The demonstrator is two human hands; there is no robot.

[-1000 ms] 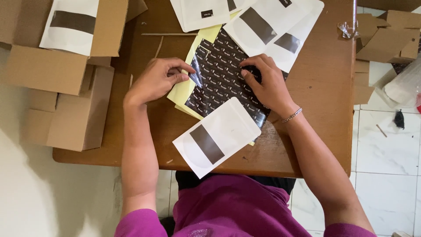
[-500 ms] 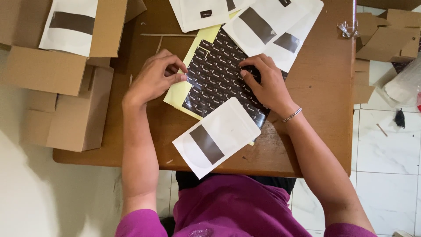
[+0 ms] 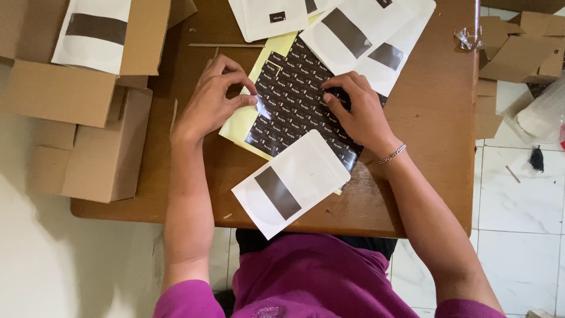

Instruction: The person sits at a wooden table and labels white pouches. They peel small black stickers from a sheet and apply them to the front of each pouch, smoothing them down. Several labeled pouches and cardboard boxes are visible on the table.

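Seen from above, a person in a magenta shirt (image 3: 318,277) sits at a brown wooden surface (image 3: 435,147), both bare hands on a sheet of small black stickers (image 3: 294,103) with yellow backing that lies at the centre, tilted so its long side runs from about one o'clock to seven o'clock. The left hand (image 3: 215,97), at nine o'clock from the sheet, has its fingers curled narrow, thumb and forefinger pinched together on one small sticker (image 3: 257,101) at the sheet's left edge. The right hand (image 3: 359,112), at three o'clock, lies flat with its fingers spread on the sheet, pressing it down; a thin bracelet (image 3: 393,154) circles that wrist. A white pouch (image 3: 291,182) with a dark window strip lies just at six o'clock from the sheet, overlapping its lower edge. More white pouches (image 3: 353,35) of the same kind fan out at twelve o'clock, covering the sheet's top end. At ten o'clock, open cardboard boxes (image 3: 76,94) crowd the surface's left edge, one carrying another pouch. At two o'clock, beyond the surface, folded cardboard pieces (image 3: 518,53) lie over a white tiled floor (image 3: 518,206).
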